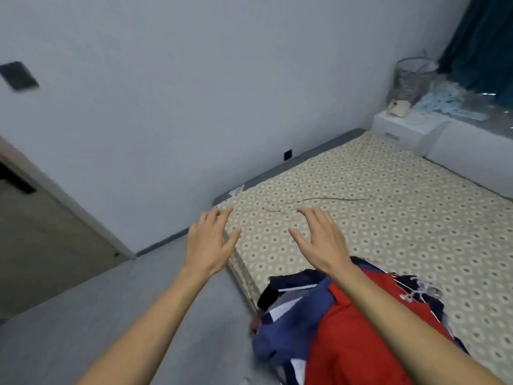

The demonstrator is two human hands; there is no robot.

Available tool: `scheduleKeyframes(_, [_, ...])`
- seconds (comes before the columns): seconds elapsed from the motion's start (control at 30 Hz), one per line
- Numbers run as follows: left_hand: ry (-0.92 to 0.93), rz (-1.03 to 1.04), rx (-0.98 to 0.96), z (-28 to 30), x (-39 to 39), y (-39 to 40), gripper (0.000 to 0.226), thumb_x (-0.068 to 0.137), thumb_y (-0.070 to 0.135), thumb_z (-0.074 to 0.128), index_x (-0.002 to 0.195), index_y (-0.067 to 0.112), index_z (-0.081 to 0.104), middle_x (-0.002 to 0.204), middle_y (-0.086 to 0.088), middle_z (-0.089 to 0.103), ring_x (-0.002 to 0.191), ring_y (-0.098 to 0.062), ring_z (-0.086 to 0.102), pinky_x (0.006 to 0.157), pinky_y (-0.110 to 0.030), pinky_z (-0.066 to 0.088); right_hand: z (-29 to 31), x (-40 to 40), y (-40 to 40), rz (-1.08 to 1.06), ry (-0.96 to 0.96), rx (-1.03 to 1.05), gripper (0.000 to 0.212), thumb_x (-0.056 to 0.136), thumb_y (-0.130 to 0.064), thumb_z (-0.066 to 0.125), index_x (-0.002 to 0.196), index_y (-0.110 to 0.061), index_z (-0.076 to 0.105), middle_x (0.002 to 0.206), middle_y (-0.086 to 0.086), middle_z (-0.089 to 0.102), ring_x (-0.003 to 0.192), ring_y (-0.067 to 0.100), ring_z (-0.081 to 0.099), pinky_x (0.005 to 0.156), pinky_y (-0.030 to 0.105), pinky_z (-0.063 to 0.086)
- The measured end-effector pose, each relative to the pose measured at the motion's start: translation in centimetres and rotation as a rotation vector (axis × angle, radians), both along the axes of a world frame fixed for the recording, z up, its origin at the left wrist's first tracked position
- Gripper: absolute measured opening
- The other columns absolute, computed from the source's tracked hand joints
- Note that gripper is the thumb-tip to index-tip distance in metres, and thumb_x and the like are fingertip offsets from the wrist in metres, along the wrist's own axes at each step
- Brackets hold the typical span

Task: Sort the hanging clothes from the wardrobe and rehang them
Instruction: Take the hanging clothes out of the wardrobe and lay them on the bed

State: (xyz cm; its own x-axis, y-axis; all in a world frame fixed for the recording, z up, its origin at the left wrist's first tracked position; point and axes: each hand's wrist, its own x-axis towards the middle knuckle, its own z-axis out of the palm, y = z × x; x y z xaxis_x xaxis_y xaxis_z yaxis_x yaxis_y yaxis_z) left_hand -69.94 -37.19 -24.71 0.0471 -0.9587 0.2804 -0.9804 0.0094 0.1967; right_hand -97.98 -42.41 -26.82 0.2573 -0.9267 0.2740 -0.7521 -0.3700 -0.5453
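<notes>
A pile of clothes lies at the near corner of the bed, with a red garment on top, a blue one at its left and dark ones beneath. White hangers stick out at the pile's right side. Both my arms reach forward over the pile. My left hand hovers above the bed's left edge with fingers spread, holding nothing. My right hand is held out over the mattress beyond the pile, fingers straight and empty.
The bed has a beige patterned cover and fills the right half. A white bedside unit with a wire basket stands at the far right, by a teal curtain. Grey floor lies at the left, a doorway beyond.
</notes>
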Motion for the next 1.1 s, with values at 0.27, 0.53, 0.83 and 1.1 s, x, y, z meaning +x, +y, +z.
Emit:
scheduleKeyframes(0.27, [-0.042, 0.486, -0.059, 2.9, 15.5, 18.6, 0.062, 0.102, 0.061, 0.036, 0.151, 0.025, 0.048, 0.124, 0.004, 0.057, 0.118, -0.022, 0.051, 0.087, -0.042, 0.046, 3.2, 21.7, 6.1, 0.476, 0.009, -0.053, 0.055, 0.098, -0.06, 0.048, 0.142, -0.027, 0.051, 0.129, -0.005, 0.055, 0.123, 0.023, 0.05, 0.102, 0.042, 0.044])
scheduleKeyframes(0.53, [-0.023, 0.892, -0.065, 3.1, 25.8, 40.6, 0.066, 0.101, 0.063, 0.033, 0.155, 0.026, 0.044, 0.129, 0.004, 0.056, 0.123, -0.024, 0.05, 0.093, -0.046, 0.048, 5.0, 41.6, 21.6, 0.919, -0.021, -0.084, 0.055, 0.103, -0.059, 0.049, 0.146, -0.026, 0.047, 0.133, -0.004, 0.054, 0.124, 0.02, 0.049, 0.099, 0.042, 0.048])
scheduleKeyframes(0.83, [-0.034, 1.303, -0.068, 3.0, 31.7, 58.8, 0.063, 0.1, 0.062, 0.038, 0.151, 0.026, 0.048, 0.129, 0.003, 0.058, 0.12, -0.027, 0.054, 0.089, -0.046, 0.051, 5.4, 56.4, 38.3, 1.355, -0.009, -0.087, 0.057, 0.103, -0.062, 0.044, 0.148, -0.027, 0.046, 0.135, -0.005, 0.054, 0.124, 0.019, 0.05, 0.097, 0.04, 0.049])
scheduleKeyframes(1.1, [-0.028, 1.576, -0.061, 2.5, 34.4, 67.5, 0.063, 0.103, 0.062, 0.034, 0.152, 0.025, 0.046, 0.127, 0.003, 0.059, 0.115, -0.022, 0.055, 0.086, -0.043, 0.053, 5.6, 66.2, 48.0, 1.709, -0.019, -0.109, 0.053, 0.105, -0.059, 0.042, 0.145, -0.025, 0.046, 0.129, -0.004, 0.055, 0.119, 0.02, 0.052, 0.087, 0.038, 0.05])
